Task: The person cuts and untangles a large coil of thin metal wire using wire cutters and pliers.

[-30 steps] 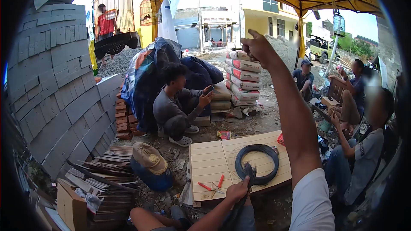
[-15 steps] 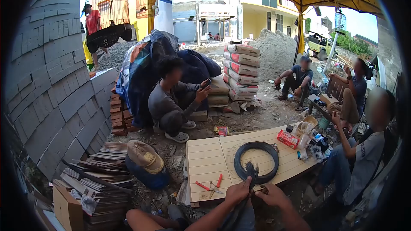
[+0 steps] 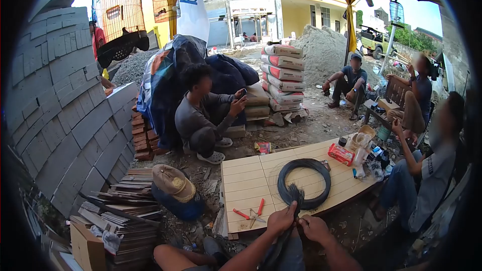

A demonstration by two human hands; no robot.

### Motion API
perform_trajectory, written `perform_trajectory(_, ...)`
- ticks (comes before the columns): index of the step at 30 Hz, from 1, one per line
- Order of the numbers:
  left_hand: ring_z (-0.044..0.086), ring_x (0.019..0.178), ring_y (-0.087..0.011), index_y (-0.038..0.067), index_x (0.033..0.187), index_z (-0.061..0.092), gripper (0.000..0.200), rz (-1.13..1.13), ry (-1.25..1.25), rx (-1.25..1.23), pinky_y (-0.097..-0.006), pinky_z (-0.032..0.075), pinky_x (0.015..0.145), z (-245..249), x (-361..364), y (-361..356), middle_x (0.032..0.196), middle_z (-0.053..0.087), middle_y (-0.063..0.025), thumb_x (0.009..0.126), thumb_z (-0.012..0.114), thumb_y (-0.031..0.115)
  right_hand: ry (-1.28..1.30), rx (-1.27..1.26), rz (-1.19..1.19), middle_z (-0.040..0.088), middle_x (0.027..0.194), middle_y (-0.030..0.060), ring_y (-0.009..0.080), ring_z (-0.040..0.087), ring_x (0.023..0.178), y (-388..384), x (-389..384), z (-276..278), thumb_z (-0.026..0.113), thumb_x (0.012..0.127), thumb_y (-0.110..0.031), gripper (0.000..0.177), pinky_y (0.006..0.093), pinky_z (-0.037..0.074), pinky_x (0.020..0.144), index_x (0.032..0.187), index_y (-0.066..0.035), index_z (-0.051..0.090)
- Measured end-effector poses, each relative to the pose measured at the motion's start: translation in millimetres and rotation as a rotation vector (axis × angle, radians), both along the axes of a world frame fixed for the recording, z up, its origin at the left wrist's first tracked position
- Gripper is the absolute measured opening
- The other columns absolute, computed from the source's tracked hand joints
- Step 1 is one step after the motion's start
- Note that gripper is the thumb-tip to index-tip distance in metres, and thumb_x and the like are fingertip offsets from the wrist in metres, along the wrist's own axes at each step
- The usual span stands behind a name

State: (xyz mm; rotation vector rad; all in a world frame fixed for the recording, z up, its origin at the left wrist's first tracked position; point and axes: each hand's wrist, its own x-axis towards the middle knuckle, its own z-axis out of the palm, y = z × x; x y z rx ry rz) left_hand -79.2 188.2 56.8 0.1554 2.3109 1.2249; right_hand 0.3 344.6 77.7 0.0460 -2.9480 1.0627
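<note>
My left hand [image 3: 282, 220] is closed around a bundle of dark wire strands [image 3: 296, 196] above the near edge of a pale board. The strands fan out at the top, and their lower part hangs down by my leg. My right hand [image 3: 315, 229] is beside it, fingers pinched together against the bundle just below the left thumb. Whether it grips a single strand is too small to see. Just beyond the hands, a coil of dark wire [image 3: 327, 183] lies on the board [image 3: 246, 178]. Red-handled pliers [image 3: 242, 214] rest open to its left.
A red packet [image 3: 341, 154] and plastic bags lie at the board's right end. A cap [image 3: 173, 183] and stacked thin planks [image 3: 133, 211] are on the left. One person [image 3: 201, 115] squats ahead with a phone; several others sit at right. Cement bags [image 3: 282, 73] stand behind.
The view has shifted slightly, moving the board and coil a little right and down in the picture. Both hands keep their hold at the bundle, the right a little closer to the left.
</note>
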Motion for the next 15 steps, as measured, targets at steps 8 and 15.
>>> perform_trajectory(8, 0.069, 0.087, -0.034, 0.015, 0.112, 0.07, 0.068, -0.024, 0.246, -0.066, -0.0425, 0.05, 0.083, -6, 6, 2, 0.085, 0.073, -0.013, 0.101, 0.022, 0.063, -0.089, 0.357, 0.155, 0.07, 0.093, 0.0183, 0.0411, 0.067, 0.089, 2, -25, 21, 0.051, 0.098, -0.034, 0.029, 0.053, 0.051, 0.078, 0.099, -0.01, 0.067)
perform_trajectory(15, 0.065, 0.072, -0.0187, 0.003, 0.097, 0.066, 0.055, 0.028, -0.338, 0.756, -0.0325, 0.052, 0.075, -18, 6, -8, 0.077, 0.066, -0.0083, 0.107, 0.036, 0.047, -0.062, 0.233, 0.151, 0.069, 0.089, 0.0182, 0.0409, 0.066, 0.089, 4, -28, 19, 0.055, 0.096, -0.033, 0.027, 0.0529, 0.05, 0.077, 0.095, -0.008, 0.068)
